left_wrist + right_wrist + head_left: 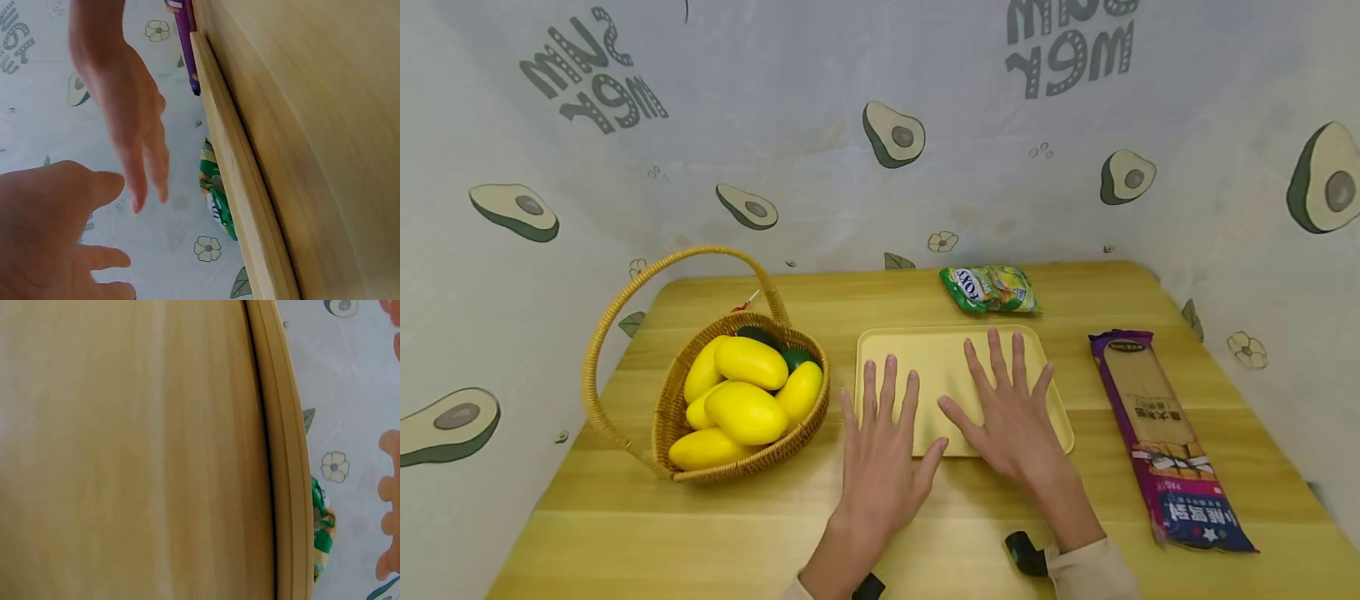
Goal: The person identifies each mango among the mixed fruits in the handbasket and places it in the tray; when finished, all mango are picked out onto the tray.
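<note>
The left hand [880, 462] and right hand [1013, 417], both spread and empty, were over the tray [936, 375] on the counter [700, 533]; a basket [805, 435] (with yellow fruits [747, 412]), green bag [990, 289] and pasta packet [1165, 433] lay around.

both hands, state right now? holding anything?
Left hand: open, fingers spread, holding nothing.
Right hand: open, fingers spread above the tray, holding nothing.
</note>
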`<state>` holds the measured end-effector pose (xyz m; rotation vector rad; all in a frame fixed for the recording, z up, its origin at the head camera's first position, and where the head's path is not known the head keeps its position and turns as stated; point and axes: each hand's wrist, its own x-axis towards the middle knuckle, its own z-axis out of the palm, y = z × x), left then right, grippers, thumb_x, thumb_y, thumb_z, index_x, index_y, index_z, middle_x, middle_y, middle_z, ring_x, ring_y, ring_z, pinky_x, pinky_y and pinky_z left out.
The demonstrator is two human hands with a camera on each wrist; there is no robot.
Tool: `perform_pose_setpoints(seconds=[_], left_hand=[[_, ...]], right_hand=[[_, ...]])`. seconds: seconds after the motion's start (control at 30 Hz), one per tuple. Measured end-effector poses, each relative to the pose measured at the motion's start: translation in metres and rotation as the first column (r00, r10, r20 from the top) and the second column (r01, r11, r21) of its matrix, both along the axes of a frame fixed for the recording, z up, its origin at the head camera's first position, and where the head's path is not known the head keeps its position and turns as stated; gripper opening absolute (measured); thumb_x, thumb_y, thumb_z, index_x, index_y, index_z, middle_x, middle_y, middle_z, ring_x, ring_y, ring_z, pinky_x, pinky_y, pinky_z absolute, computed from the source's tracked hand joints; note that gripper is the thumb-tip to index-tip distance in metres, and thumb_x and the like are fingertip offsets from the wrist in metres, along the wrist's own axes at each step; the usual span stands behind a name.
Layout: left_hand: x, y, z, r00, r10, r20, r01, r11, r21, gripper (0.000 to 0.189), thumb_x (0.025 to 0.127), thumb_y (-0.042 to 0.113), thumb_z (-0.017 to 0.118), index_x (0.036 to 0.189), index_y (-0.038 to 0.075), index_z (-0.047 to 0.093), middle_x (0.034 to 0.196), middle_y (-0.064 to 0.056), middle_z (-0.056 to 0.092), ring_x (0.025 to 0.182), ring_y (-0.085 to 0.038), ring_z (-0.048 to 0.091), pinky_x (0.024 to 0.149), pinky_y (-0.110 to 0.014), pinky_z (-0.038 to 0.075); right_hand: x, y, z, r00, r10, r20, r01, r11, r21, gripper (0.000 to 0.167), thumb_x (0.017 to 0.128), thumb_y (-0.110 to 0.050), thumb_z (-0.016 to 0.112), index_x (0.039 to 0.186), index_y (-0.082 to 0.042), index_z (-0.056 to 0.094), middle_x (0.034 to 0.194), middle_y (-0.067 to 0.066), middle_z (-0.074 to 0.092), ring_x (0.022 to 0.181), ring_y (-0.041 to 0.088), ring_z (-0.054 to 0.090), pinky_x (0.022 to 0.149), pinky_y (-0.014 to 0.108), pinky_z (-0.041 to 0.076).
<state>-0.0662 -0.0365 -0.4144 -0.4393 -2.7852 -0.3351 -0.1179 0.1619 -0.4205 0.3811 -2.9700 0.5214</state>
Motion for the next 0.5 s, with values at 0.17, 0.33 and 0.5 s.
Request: perform_pose_setpoints(seconds=[0.17, 0.33, 0.5], left_hand=[[0.010, -0.010, 0.015, 0.967, -0.038, -0.252, 0.082, 0.983, 0.165, 0.071, 0.099, 0.033, 0.078, 0.159, 0.004, 0.053, 0.173, -0.020, 0.034, 0.162, -0.039, 0.029, 0.123, -0.065, 0.040], [0.014, -0.029, 0.037, 0.766, -0.032, -0.642, 0.258, 0.930, 0.262, 0.062, 0.102, 0.017, 0.067, 0.160, 0.001, 0.050, 0.175, -0.024, 0.025, 0.164, -0.044, 0.018, 0.134, -0.062, 0.017], [0.009, -0.056, 0.057, 0.531, 0.070, -0.845, 0.377, 0.873, 0.309, 0.068, 0.100, 0.008, 0.063, 0.164, 0.000, 0.041, 0.177, -0.021, 0.022, 0.166, -0.040, 0.011, 0.135, -0.062, 0.001]], right_hand=[[-0.004, -0.001, 0.000, 1.000, 0.022, 0.012, -0.022, 1.000, -0.009, 0.093, 0.107, -0.068, 0.048, 0.175, -0.012, 0.018, 0.180, 0.022, -0.002, 0.163, 0.048, -0.014, 0.118, 0.090, -0.005], [-0.002, 0.002, 0.000, 0.999, 0.031, 0.024, -0.031, 0.999, -0.016, 0.093, 0.107, -0.068, 0.047, 0.175, -0.012, 0.016, 0.180, 0.022, -0.003, 0.162, 0.050, -0.014, 0.116, 0.091, -0.006], [-0.003, 0.004, -0.003, 0.999, 0.048, 0.025, -0.048, 0.999, -0.022, 0.094, 0.107, -0.067, 0.047, 0.175, -0.011, 0.015, 0.180, 0.021, -0.006, 0.162, 0.050, -0.017, 0.115, 0.092, -0.009]])
